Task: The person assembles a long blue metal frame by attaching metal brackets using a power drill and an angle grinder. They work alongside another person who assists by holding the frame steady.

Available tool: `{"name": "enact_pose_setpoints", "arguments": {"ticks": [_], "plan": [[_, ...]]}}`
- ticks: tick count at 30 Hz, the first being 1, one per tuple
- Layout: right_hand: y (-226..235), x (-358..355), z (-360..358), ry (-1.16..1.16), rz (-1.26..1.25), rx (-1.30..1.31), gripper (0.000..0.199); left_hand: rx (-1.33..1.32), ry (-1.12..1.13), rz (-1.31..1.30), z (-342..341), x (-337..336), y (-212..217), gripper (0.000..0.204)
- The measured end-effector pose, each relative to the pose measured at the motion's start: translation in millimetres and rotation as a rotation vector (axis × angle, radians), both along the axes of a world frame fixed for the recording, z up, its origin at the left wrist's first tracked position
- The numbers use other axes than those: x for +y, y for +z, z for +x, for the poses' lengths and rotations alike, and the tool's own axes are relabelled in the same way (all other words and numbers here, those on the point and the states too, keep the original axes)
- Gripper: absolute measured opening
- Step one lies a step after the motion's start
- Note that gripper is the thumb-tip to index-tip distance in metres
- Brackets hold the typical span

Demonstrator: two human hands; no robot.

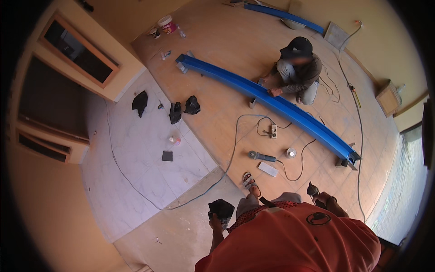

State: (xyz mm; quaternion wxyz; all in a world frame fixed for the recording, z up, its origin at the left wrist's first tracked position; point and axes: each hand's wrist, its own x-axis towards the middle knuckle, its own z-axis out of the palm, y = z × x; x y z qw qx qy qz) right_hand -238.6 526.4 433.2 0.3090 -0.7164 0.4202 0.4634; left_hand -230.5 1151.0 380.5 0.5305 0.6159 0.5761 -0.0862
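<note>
At the bottom centre, my left hand (215, 222) is closed round a black plastic bag (221, 209), crumpled and partly gaping at the top. On the other side of my red shirt, my right hand (322, 197) grips a dark object (312, 189); it is too small and dim to name. Past my feet lies a blue angle grinder (263, 156) with its cord. A white block (268, 169) and a clear container (291, 153) are beside it. Further off, a long blue metal beam (253, 90) rests on short supports. Neither hand touches it.
A co-worker (302, 72) in a dark cap crouches behind the beam, hands on it. Cables (233, 154) cross the floor near a socket block (273, 131). Black bags (192, 105), a small bottle (175, 141) and a dark square sheet (167, 156) lie leftward. A bucket (166, 24) stands far back.
</note>
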Motion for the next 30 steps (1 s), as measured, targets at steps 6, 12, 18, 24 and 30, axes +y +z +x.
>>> {"name": "enact_pose_setpoints", "arguments": {"ticks": [6, 12, 18, 24, 30], "plan": [[45.6, 78.0, 88.6, -0.010, -0.007, -0.039, 0.047, -0.041, 0.030, -0.075, 58.8, 54.4, 24.1, 0.050], [44.2, 123.0, 143.4, 0.203, 0.001, -0.003, 0.049, -0.041, 0.104, -0.120, 72.8, 99.0, 37.5, 0.044], [24.1, 143.9, 170.1, 0.289, 0.033, 0.041, 0.055, 0.117, 0.146, -0.139, 64.7, 91.0, 31.9, 0.042], [2.1, 160.5, 224.2, 0.319, 0.024, 0.057, 0.060, 0.162, 0.214, -0.152, 86.2, 100.9, 11.8, 0.042], [9.2, 185.9, 316.5, 0.244, 0.032, 0.090, 0.062, 0.149, 0.198, -0.155, 182.7, 126.2, -5.8, 0.043]]}}
